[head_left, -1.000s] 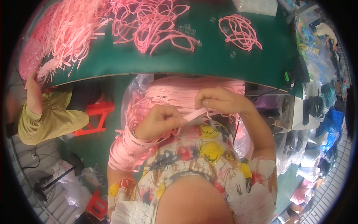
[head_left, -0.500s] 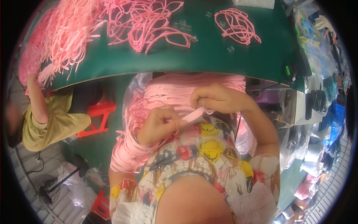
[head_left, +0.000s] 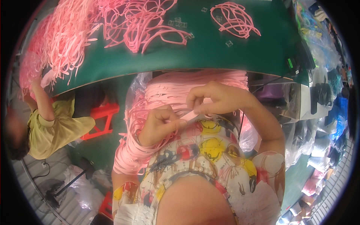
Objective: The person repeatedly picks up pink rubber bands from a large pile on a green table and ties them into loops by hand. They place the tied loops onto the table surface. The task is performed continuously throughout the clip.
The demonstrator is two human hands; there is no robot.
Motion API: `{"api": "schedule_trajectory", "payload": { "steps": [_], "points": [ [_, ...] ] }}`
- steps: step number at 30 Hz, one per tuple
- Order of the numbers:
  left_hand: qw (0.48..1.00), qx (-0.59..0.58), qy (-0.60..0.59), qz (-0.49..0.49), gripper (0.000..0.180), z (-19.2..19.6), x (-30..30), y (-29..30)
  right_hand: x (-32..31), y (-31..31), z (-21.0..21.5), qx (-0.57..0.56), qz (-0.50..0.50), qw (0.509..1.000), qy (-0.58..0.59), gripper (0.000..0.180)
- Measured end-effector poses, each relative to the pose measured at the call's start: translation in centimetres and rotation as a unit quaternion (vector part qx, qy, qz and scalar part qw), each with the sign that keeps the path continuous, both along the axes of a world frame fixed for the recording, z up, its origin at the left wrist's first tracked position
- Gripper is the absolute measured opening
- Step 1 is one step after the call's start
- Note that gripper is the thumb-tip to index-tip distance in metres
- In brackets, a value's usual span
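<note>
A short stretch of flat pink strap [head_left: 188, 116] runs between my hands in front of my chest. Its lower end is pinched between the thumb and bent fingers of my left hand [head_left: 158, 125]. My right hand [head_left: 216, 98] grips the other end with thumb and fingertips. Many loops of pink strap [head_left: 129, 159] hang around my left forearm. Beneath and beyond both hands lies a thick bundle of pink straps [head_left: 195, 80] in rows, below the table edge. Part of the strap is hidden inside my fingers.
On the green table [head_left: 123, 62] lie a big heap of pink straps [head_left: 69, 35], tangled pink loops [head_left: 140, 28], a separate coil [head_left: 235, 20] and several small clear clips [head_left: 229, 44]. A co-worker [head_left: 56, 127] sits at left by a red stool [head_left: 105, 118]. Plastic bags [head_left: 300, 142] crowd the right.
My right hand has shifted slightly left and down, and less strap shows between my hands. My left hand keeps its pinch. The view has tilted a little; the co-worker's arm has moved.
</note>
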State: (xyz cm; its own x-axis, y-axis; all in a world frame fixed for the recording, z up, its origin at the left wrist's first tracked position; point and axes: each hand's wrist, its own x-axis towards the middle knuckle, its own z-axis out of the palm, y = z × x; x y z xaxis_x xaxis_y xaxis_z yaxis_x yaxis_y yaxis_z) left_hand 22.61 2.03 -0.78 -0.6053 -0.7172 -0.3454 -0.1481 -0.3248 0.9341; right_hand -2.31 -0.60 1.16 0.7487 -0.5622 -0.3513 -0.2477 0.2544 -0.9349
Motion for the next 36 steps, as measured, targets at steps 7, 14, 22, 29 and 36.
{"api": "schedule_trajectory", "payload": {
  "steps": [7,14,22,29,36],
  "points": [
    [0.994,0.096,0.033,0.036,0.014,0.0,-0.2,0.3,0.2,0.1,-2.7,-0.178,-0.032,0.981,-0.071,0.018],
    [0.997,0.081,0.019,0.001,0.009,-0.2,0.5,-0.1,0.0,-0.2,-1.5,-0.058,-0.025,0.998,-0.007,0.014],
    [0.997,0.077,0.004,0.006,0.012,-1.0,0.9,0.1,-0.3,-0.7,-2.4,-0.112,-0.022,0.993,-0.027,0.017],
    [0.999,0.032,-0.015,-0.005,0.013,-1.1,0.9,0.0,-0.2,-0.2,-1.3,-0.044,-0.047,0.998,-0.003,0.017],
    [0.997,-0.058,-0.019,-0.039,0.011,-0.7,-0.2,0.4,0.0,0.7,-2.3,-0.079,-0.006,0.996,0.048,0.017]
  ]
}}
